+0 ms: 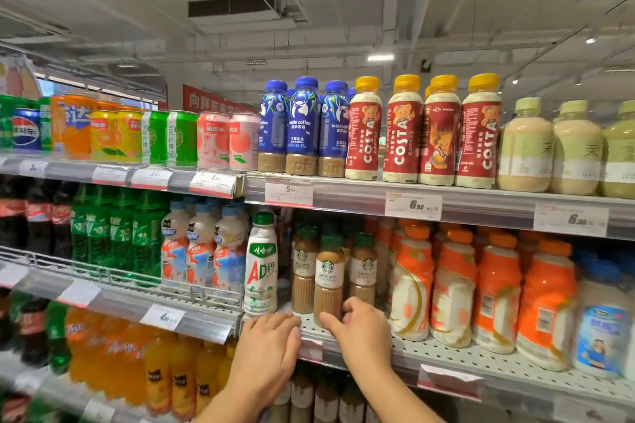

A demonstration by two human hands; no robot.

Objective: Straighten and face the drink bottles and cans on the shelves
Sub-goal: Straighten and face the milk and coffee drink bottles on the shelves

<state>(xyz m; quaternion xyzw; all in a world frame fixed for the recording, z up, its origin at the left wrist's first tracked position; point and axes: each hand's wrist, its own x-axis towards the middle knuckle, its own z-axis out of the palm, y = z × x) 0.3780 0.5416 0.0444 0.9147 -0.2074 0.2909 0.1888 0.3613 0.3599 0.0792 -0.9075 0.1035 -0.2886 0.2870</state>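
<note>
A long grey metal shelving run (pixel 457 206) stocked with drinks is seen from head height, its tiers edged with white-and-red price tags. On the top tier, blue-capped Luckin coffee bottles (pixel 302 129) are ranked beside red-labelled, yellow-capped Costa coffee bottles (pixel 402 134). On the perforated middle shelf (pixel 446 352), orange-capped, orange-and-white milk-drink bottles (pixel 453 288) are lined up at the right, and a white, green-capped AD calcium milk bottle (pixel 261 268) stands at the left. Between them, three brown, green-capped Starbucks latte bottles (pixel 363 268) are grouped, the front middle one (pixel 329 278) standing forward of its neighbours. Its base is pinched by the right hand (pixel 360 330), thumb on the near side and fingers curled round the right flank. The left hand (pixel 271 340) is laid flat on the shelf lip just below the AD bottle, fingers relaxed, nothing gripped. The step appears to be the facing of this latte bottle. It would best be done by a low grip, a slow twist until the round logo points squarely out, and a slide into line with the front edge, so that neighbours are not toppled.
</note>
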